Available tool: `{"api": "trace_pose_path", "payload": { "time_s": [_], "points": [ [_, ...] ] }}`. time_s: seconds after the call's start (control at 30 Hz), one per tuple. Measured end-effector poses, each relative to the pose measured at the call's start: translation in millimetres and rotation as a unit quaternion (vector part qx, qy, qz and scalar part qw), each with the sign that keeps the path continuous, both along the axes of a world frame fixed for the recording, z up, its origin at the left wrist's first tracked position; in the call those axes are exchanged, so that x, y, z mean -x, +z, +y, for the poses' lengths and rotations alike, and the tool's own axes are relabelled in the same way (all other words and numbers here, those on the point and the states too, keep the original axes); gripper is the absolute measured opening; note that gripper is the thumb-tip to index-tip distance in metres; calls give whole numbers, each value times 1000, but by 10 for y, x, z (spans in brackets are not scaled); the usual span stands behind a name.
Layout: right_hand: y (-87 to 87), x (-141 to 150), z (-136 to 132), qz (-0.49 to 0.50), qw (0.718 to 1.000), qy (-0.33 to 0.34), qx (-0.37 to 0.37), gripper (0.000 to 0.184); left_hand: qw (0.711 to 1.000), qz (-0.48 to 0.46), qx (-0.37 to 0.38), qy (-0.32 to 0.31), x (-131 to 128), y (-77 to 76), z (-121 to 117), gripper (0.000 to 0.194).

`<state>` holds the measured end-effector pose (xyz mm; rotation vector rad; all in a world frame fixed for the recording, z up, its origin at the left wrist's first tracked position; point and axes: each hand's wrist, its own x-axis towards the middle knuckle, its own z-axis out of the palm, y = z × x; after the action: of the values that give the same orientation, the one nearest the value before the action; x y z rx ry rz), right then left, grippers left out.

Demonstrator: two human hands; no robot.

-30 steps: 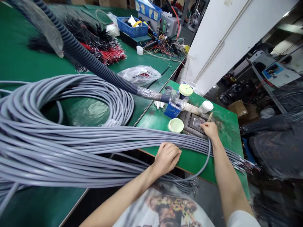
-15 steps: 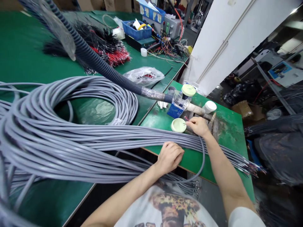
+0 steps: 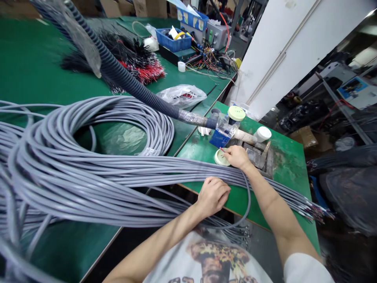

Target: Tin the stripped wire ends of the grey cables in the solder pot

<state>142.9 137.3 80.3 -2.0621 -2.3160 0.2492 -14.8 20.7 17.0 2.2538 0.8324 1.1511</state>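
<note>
My right hand (image 3: 236, 155) pinches the end of a grey cable (image 3: 249, 198), whose thin stripped wires reach over a shallow pale-yellow dish (image 3: 218, 158). From that hand the cable curves down and back under my left forearm. My left hand (image 3: 212, 195) is closed in a loose fist at the front edge of the table, beside a thick bundle of grey cables (image 3: 165, 167). Whatever its fingers hold, if anything, is hidden. Just past my right hand stands a dark metal device (image 3: 253, 156), below a taped hose nozzle (image 3: 244, 136).
A ribbed hose (image 3: 138, 88) slopes across to a blue box (image 3: 219, 138). Beyond the dish stand a yellow-lidded jar (image 3: 236, 114) and a white cup (image 3: 262, 134). Coiled cables cover the left; a plastic bag (image 3: 182, 96) and black and red wires (image 3: 132, 59) lie behind.
My right hand has moved left with the cable end, bringing the wires over the dish. My left hand stays in place, and the view has shifted slightly.
</note>
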Motion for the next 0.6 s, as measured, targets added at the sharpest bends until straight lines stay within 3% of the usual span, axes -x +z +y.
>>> {"api": "trace_pose_path", "payload": {
  "time_s": [0.17,0.3,0.47,0.6],
  "points": [
    [127,-157,-47,15,1000,-4,-26,28,1000,0,-4,2,3,12,2,14],
    [226,-593,-148,46,996,-55,-58,39,1000,-2,-3,1,7,9,7,14],
    [80,-1185,-264,49,984,-151,-80,41,1000,-10,3,-7,11,6,10,13],
    [-106,-1430,-289,42,975,-203,-86,40,1000,-14,10,-9,8,12,3,13]
  ]
}}
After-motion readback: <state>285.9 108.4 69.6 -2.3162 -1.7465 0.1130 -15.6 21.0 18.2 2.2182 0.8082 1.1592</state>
